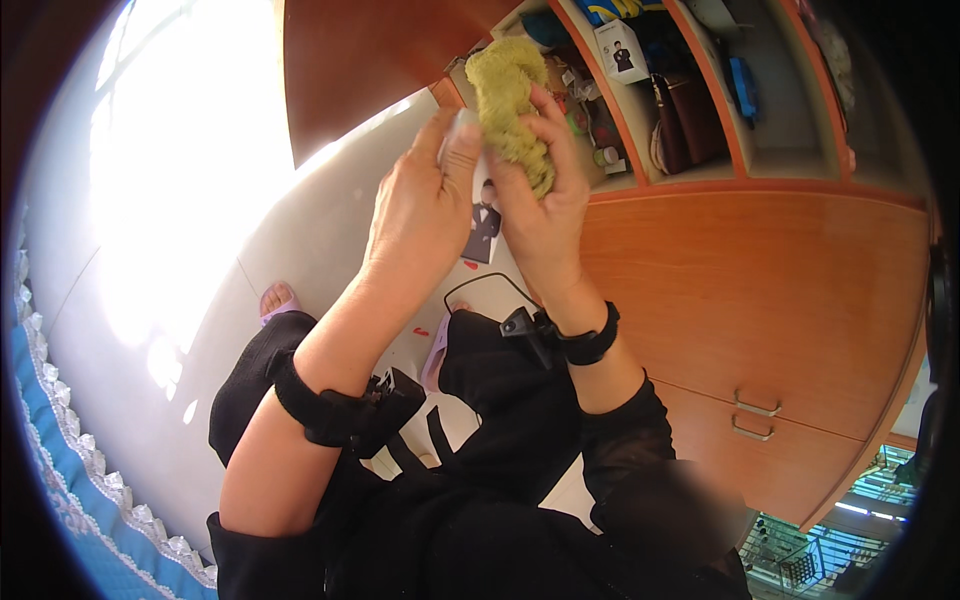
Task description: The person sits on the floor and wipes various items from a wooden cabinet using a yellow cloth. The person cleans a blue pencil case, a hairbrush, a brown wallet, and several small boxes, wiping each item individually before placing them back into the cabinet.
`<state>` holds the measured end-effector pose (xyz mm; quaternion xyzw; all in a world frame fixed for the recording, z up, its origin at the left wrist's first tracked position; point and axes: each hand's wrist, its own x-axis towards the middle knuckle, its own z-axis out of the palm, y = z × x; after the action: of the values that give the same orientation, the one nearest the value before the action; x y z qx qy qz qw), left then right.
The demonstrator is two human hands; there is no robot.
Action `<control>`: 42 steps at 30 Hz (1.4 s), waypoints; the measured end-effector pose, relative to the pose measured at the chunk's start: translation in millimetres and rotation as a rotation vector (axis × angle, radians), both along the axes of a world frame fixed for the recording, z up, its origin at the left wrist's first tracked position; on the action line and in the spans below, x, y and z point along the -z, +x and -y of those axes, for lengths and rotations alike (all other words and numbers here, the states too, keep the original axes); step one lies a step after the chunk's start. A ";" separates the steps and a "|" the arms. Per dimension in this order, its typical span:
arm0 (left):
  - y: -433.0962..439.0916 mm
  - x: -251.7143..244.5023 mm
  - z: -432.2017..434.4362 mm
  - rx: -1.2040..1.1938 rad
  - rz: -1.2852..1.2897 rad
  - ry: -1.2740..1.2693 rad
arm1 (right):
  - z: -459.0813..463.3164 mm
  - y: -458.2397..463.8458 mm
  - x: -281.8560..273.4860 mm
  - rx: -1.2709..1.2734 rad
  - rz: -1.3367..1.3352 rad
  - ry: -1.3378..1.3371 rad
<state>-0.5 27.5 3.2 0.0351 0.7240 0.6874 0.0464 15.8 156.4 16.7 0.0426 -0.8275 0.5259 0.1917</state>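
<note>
A white printed box with a picture of a dark suit hangs between my hands, its upper part mostly covered by my fingers. My left hand grips the box from its left side. In my right hand is a fuzzy yellow-green cloth, bunched up and pressed close beside the box's upper right edge. Whether the right fingers also touch the box is hard to tell. Both wrists wear black straps with small devices.
Open wooden shelves at the upper right hold another white box, a brown bag and a blue item. Below them are cabinet doors with metal handles. Small red pieces lie on the floor; a lace-edged blue cloth borders the left.
</note>
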 end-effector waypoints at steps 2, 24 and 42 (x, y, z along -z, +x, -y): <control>6.4 -3.7 -0.2 0.097 0.033 -0.078 | -11.1 -2.4 -3.8 0.050 0.144 -0.117; -33.3 -24.5 26.5 -0.490 -0.111 0.399 | -0.4 9.8 3.6 -0.312 0.823 -1.017; -28.3 -14.8 22.0 -0.282 0.053 0.250 | -30.6 4.6 -9.3 -0.435 0.715 0.158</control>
<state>-28.8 5.5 18.0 -0.0794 0.6291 0.7725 -0.0360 20.4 187.0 26.0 0.0457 -0.8514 0.4708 -0.2264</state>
